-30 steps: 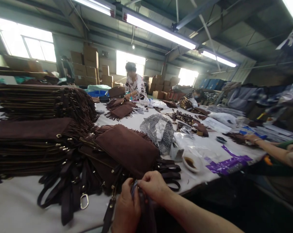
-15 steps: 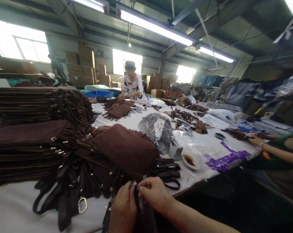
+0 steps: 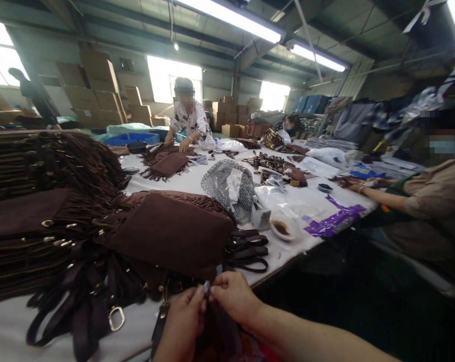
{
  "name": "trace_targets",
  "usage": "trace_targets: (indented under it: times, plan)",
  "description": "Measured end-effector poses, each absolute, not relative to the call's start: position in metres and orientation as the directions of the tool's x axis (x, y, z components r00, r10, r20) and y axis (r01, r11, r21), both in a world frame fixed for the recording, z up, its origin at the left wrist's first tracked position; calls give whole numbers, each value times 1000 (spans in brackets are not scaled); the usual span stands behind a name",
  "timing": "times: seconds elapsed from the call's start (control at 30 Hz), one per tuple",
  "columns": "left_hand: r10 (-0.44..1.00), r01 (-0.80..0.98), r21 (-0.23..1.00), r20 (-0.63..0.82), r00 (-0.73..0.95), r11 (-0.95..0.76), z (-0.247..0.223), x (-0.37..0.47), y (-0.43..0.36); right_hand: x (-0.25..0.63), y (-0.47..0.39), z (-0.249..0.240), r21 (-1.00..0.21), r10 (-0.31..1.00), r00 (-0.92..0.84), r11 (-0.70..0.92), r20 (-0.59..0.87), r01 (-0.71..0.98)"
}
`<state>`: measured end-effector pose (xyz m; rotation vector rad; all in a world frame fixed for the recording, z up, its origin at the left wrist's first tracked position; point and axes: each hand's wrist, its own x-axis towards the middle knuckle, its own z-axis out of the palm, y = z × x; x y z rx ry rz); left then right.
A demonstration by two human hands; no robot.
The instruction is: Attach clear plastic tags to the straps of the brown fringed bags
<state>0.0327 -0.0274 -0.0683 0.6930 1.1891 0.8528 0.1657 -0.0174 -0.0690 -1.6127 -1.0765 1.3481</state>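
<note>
At the table's near edge my left hand (image 3: 182, 319) and my right hand (image 3: 237, 296) meet, fingertips pinched. Between them is a small pale, shiny piece (image 3: 206, 286), too small to identify. Dark brown material (image 3: 223, 329) hangs below my fingers, partly hidden by them. Just beyond lies a brown suede fringed bag (image 3: 170, 234), on top of other bags. Beside my left wrist a dark strap (image 3: 160, 322) with a metal clasp hangs down. More wrist straps (image 3: 252, 249) stick out to the right of the bag.
Stacked fringed bags (image 3: 16, 246) fill the left side, their straps and a metal ring (image 3: 116, 319) spilling forward. A white bowl (image 3: 283, 226) of brown liquid, a grey box (image 3: 260, 217), patterned cloth (image 3: 217, 183) and purple-printed plastic (image 3: 335, 221) lie ahead. Co-workers work across and to the right.
My view has turned slightly right, bringing more of the right-hand co-worker into sight. My hands stay together, still pinching. The co-worker across has spread their hands over the bags.
</note>
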Motion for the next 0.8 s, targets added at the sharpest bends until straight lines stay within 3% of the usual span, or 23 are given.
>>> trace_targets:
  times: [0.17, 0.3, 0.5, 0.63, 0.8]
  plan:
    - [773, -415, 653, -564, 291, 633, -55, 39, -39, 166, -22, -59, -940, 963, 71, -268, -259, 212]
    - [713, -467, 540, -569, 410, 700, -50, 44, -46, 162, -22, -61, -957, 974, 80, -222, -211, 188]
    - [795, -360, 710, -556, 241, 606, -66, 49, -50, 172, -23, -61, -953, 967, 72, -253, -244, 169]
    - [897, -105, 891, -437, 69, 442, -80, 46, -52, 181, -34, -55, -941, 950, 70, -313, -306, 128]
    - [974, 202, 955, -226, 16, 218, -77, 47, -60, 168, -44, -52, -899, 926, -38, -374, -375, -230]
